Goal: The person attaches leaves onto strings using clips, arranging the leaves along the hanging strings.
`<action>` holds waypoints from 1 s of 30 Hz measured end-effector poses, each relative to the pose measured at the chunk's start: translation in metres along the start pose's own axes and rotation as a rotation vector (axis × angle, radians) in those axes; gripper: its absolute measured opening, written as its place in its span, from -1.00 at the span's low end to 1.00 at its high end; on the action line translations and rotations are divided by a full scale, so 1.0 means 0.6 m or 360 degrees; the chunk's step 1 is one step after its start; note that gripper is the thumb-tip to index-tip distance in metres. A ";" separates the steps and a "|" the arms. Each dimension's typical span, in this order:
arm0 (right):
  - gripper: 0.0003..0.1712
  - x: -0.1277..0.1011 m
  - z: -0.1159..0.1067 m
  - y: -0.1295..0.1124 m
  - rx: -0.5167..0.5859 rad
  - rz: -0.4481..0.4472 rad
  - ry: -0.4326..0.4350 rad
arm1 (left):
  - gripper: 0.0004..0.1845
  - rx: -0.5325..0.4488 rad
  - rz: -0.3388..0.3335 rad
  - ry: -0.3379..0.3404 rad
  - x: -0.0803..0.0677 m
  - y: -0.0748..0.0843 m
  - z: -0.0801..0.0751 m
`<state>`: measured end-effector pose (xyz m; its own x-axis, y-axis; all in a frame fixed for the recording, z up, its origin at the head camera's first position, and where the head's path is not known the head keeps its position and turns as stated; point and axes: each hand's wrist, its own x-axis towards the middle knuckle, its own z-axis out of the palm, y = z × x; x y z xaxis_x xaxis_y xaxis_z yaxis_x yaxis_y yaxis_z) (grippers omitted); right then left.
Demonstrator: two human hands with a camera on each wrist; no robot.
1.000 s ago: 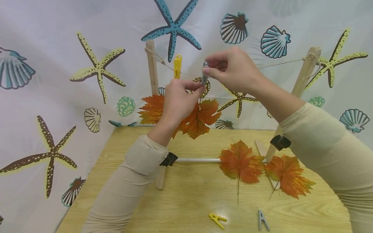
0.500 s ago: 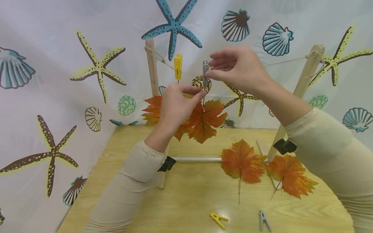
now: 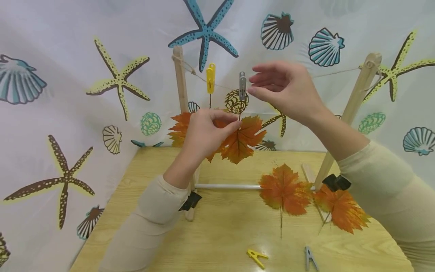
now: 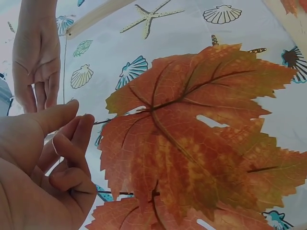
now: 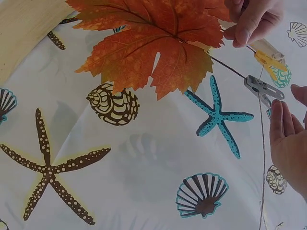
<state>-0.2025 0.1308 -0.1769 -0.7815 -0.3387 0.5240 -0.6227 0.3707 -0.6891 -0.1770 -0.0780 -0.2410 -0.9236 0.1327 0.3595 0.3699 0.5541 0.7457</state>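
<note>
A grey clothespin hangs on the twine, with the wire stem of an orange maple leaf in its lower end. My right hand is just right of this clothespin, fingers extended and thumb apart from them. My left hand is lower, thumb and forefinger close by the leaf's stem; in the left wrist view a small gap shows between their tips. To the left, a yellow clothespin holds another leaf on the same line, partly hidden behind my left hand.
Twine runs between a left wooden post and a right one. A white rod lies low between them. Two leaves, a yellow clothespin and a grey one rest on the table.
My right hand has let go of the grey clothespin and drawn back to the right. My left hand has moved down from the clothespin's lower end along the stem.
</note>
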 end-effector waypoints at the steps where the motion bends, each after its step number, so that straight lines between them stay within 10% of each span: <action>1: -0.53 -0.004 0.000 0.002 0.0020 0.0003 0.0005 | -0.78 0.0000 0.0001 -0.0029 -0.002 -0.003 0.002; 30: -0.60 -0.120 0.092 0.083 0.0391 0.0011 -0.0285 | -0.79 0.0025 0.0122 -0.0324 -0.027 -0.063 0.055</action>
<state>-0.1753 0.1261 -0.2766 -0.7527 -0.4922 0.4373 -0.5722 0.1604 -0.8043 -0.1793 -0.0741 -0.2936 -0.8945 0.3377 0.2929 0.4399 0.5486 0.7110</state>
